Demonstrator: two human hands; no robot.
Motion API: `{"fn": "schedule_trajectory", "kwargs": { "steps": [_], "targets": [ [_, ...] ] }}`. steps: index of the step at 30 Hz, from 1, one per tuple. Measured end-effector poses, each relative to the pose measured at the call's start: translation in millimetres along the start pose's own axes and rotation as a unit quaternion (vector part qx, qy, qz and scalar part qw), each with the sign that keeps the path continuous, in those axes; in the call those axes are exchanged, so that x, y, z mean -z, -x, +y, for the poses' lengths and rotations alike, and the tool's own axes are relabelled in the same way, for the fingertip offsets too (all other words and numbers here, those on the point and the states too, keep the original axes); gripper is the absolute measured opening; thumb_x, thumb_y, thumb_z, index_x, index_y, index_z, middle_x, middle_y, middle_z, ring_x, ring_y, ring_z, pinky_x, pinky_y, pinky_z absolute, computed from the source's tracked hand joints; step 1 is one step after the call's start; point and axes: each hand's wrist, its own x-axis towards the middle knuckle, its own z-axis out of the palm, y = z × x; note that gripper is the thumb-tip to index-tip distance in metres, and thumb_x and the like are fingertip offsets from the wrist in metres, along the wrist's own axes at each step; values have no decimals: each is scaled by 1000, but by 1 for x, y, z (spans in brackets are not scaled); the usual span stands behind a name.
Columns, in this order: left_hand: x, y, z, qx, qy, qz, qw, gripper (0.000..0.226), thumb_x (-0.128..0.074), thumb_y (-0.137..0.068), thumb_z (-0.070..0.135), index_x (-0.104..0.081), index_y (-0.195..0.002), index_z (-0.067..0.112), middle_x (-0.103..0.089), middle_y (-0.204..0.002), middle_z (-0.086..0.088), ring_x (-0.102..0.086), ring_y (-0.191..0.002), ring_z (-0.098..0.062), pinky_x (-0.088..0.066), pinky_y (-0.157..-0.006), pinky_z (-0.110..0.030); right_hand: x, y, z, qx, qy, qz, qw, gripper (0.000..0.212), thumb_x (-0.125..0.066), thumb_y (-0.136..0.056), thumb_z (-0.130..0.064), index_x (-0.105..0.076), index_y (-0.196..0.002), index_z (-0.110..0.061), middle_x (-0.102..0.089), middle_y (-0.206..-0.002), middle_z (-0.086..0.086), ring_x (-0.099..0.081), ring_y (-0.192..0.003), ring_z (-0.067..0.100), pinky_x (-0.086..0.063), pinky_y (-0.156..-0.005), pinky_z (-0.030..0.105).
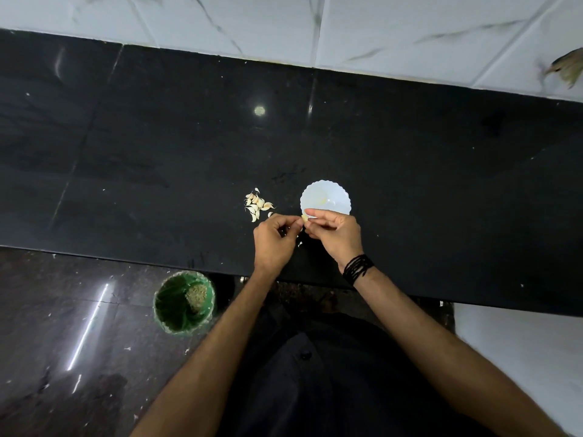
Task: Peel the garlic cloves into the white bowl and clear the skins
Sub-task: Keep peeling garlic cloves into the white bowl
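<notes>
A white scalloped bowl (326,195) sits on the black counter (157,152), with a small yellowish bit inside it. Several unpeeled garlic cloves (256,205) lie in a loose heap just left of the bowl. Between my hands is one garlic clove (305,218), held right at the bowl's near rim. My left hand (273,239) pinches it from the left with curled fingers. My right hand (337,231) pinches it from the right with thumb and fingertips. A scrap of skin (299,244) lies on the counter below my hands.
A green bin (184,302) with a liner and some waste stands on the dark floor below the counter's front edge, to my left. White marbled wall tiles (347,26) run behind the counter. A black thread band circles my right wrist.
</notes>
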Motion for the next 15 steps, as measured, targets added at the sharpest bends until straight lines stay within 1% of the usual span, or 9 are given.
{"fn": "schedule_trajectory", "kwargs": {
  "steps": [2,6,9,12,15],
  "targets": [
    [0,-1,1,2,-6,0,1000,5,-77,-87,15,-80,-91,16,-72,-81,12,-68,-77,-6,-53,-73,-18,0,-2,1,28,36,7,999,23,-79,-84,-5,-78,-107,-12,-79,-93,2,-76,-84,13,-61,-82,28],
    [3,-4,3,-5,-28,-9,1000,6,-77,-88,16,-81,-92,14,-74,-84,4,-67,-76,-7,-49,-73,-18,2,-5,0,62,93,0,994,20,-79,-83,-4,-79,-103,-10,-78,-90,1,-75,-80,7,-61,-82,28],
    [3,-5,4,-16,-62,-10,998,8,-75,-90,15,-80,-94,12,-75,-89,1,-68,-80,-11,-52,-76,-24,3,-7,-1,87,138,2,987,19,-81,-82,-6,-80,-100,-12,-78,-89,0,-74,-79,4,-61,-82,26],
    [1,-5,7,3,-64,-7,998,8,-74,-90,15,-80,-94,12,-76,-89,1,-70,-80,-11,-56,-78,-29,2,-10,-3,93,159,-2,983,19,-82,-81,-7,-80,-99,-11,-78,-90,0,-74,-79,4,-61,-82,25],
    [0,-5,9,13,-73,-9,997,7,-73,-90,15,-80,-93,13,-76,-87,2,-69,-77,-9,-56,-77,-28,2,-12,-4,95,180,-6,979,17,-82,-81,-6,-81,-98,-11,-78,-88,-1,-73,-77,4,-60,-81,24]
  ]
}}
